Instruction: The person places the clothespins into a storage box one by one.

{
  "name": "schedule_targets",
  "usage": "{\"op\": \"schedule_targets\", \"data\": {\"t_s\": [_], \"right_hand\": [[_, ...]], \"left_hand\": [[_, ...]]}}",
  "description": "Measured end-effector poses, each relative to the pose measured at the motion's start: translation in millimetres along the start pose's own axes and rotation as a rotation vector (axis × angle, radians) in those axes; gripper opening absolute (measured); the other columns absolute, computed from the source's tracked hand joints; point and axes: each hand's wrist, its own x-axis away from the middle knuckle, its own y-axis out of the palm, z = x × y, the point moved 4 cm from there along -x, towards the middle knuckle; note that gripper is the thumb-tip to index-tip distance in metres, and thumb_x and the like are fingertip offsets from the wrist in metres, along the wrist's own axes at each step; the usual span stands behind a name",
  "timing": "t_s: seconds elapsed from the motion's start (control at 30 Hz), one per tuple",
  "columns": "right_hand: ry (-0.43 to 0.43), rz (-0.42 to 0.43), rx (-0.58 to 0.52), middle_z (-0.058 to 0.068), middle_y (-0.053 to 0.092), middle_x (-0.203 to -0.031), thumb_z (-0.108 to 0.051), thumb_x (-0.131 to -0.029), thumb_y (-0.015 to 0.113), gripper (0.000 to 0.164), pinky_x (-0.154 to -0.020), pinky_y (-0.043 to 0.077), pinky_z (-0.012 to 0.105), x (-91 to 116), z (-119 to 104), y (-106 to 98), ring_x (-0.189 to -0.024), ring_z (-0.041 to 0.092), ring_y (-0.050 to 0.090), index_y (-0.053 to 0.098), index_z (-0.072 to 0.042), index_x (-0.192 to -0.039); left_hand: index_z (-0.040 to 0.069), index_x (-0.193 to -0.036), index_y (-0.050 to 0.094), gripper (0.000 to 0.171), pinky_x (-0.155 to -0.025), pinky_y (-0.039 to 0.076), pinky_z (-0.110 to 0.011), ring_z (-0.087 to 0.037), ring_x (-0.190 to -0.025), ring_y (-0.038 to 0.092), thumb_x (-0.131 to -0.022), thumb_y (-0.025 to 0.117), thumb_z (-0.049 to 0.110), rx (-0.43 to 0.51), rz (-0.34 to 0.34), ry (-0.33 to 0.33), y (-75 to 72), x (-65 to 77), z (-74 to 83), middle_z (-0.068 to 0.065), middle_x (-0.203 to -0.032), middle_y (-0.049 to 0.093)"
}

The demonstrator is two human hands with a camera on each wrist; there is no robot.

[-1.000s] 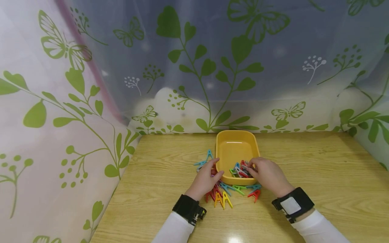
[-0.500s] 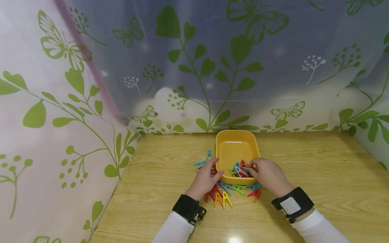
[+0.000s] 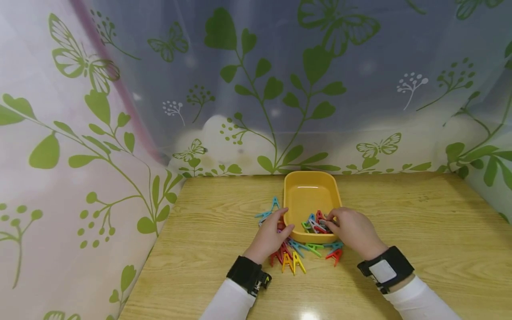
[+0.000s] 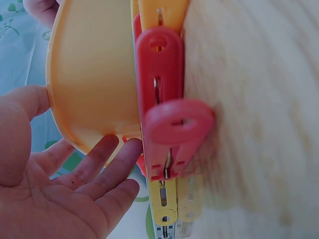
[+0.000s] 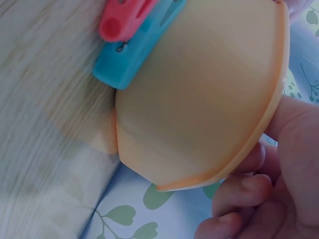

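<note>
Head view: my right hand (image 3: 357, 231) bends over the pegs (image 3: 318, 228) in the yellow tray (image 3: 307, 200), near right corner; I can't tell if I'm pinching one. They should be light, stiff (springy too), best taken by the handle ends. Left wrist: my left hand (image 4: 62, 191) lies spread against the tray wall, red peg (image 4: 159, 69) outside. Right wrist: fingers (image 5: 244, 191) curled beside the rim, any grip hidden.

Glossy tub (image 3: 309, 195), plstc pegs (image 4: 167, 64), woodgrain tbl (image 3: 424, 222)

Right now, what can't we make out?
- Right hand: fingertip contact too small in head view; tray hides thumb tip in right wrist.
- Clips inside: both wrist views, tray hides them.
- Red clip: head view, left hand partly covers it.
- Orange clip: left wrist view, cut by top edge.
</note>
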Motion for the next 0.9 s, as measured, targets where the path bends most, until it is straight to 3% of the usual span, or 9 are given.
{"op": "schedule_targets", "data": {"t_s": [0.3,0.53,0.7,0.9], "right_hand": [[-0.039,-0.002,-0.013,-0.002,0.059,-0.073,-0.018,-0.090,0.080,0.011,-0.053,0.038,0.026,0.6,-10.9,-9.0,-0.059,0.009,0.045,0.074,-0.008,-0.090],[-0.180,0.042,-0.002,-0.004,0.066,-0.078,-0.018,-0.088,0.083,0.011,-0.057,0.047,0.025,7.2,-38.6,-17.4,-0.063,0.004,0.052,0.074,-0.013,-0.087],[-0.267,0.042,0.002,-0.006,0.064,-0.078,-0.020,-0.086,0.085,0.013,-0.056,0.045,0.021,16.0,-59.6,-14.5,-0.062,0.002,0.049,0.073,-0.014,-0.087],[-0.310,-0.012,-0.020,-0.007,0.068,-0.082,-0.022,-0.087,0.084,0.011,-0.063,0.050,0.025,24.8,-77.7,-0.6,-0.069,0.005,0.060,0.074,-0.017,-0.088]], "left_hand": [[0.010,-0.154,0.045,0.057,-0.084,0.054,-0.031,-0.016,-0.101,0.062,-0.104,0.064,0.027,0.010,-0.003,-0.003,0.8,-1.1,-2.2,-0.015,-0.134,0.061],[0.009,-0.154,0.045,0.056,-0.083,0.054,-0.030,-0.015,-0.099,0.062,-0.104,0.063,0.027,0.015,-0.004,0.003,0.5,-1.5,-2.7,-0.014,-0.129,0.062],[0.009,-0.154,0.045,0.056,-0.085,0.054,-0.031,-0.016,-0.100,0.061,-0.104,0.063,0.027,-0.002,-0.001,0.006,-0.2,-0.8,-1.5,-0.015,-0.131,0.062],[0.009,-0.154,0.045,0.055,-0.084,0.054,-0.031,-0.017,-0.101,0.061,-0.105,0.062,0.027,-0.017,0.001,0.015,0.4,-1.5,-1.9,-0.015,-0.132,0.062]]}}
